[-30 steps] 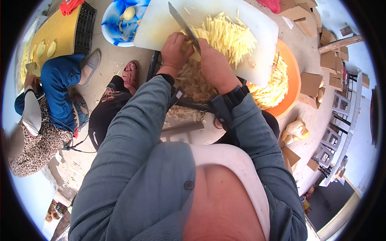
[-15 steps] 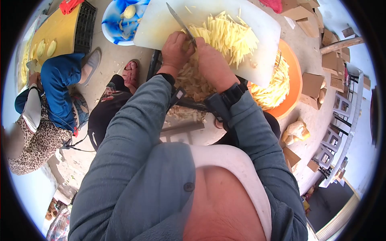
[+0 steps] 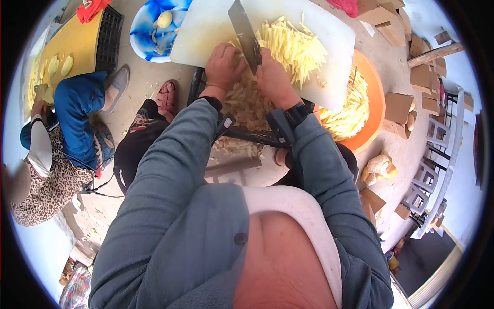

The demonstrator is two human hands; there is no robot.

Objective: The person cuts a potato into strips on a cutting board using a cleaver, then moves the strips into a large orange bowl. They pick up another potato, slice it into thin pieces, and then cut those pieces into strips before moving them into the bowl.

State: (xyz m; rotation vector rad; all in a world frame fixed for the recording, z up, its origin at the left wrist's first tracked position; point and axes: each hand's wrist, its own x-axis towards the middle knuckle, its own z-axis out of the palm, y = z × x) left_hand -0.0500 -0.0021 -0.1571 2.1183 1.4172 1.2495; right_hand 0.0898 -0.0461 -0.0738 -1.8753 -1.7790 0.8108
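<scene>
My right hand [image 3: 274, 77] is wrapped round the handle of a wide-bladed knife [image 3: 244, 33], whose blade points up and away over the white cutting board [image 3: 206, 26]. Just left of the blade, my left hand [image 3: 222, 67] is closed on a pale yellow piece, mostly hidden under its fingers, at the board's near edge. A heap of thin pale yellow strips [image 3: 293, 46] lies on the board to the right of the knife. Below the board, peelings [image 3: 247, 100] fill a dark-rimmed container between my forearms.
An orange basin [image 3: 378, 103] of yellow strips stands right of the board. A blue and white bowl [image 3: 141, 36] holds a peeled piece. At the left, a co-worker sits by a yellow board [image 3: 77, 41] on a black crate. Cardboard boxes [image 3: 399, 108] stand at the right.
The knife has turned so that its broad face shows, and its blade has shifted right, with my right hand slightly lower. The co-worker's hand at the left has moved a little.
</scene>
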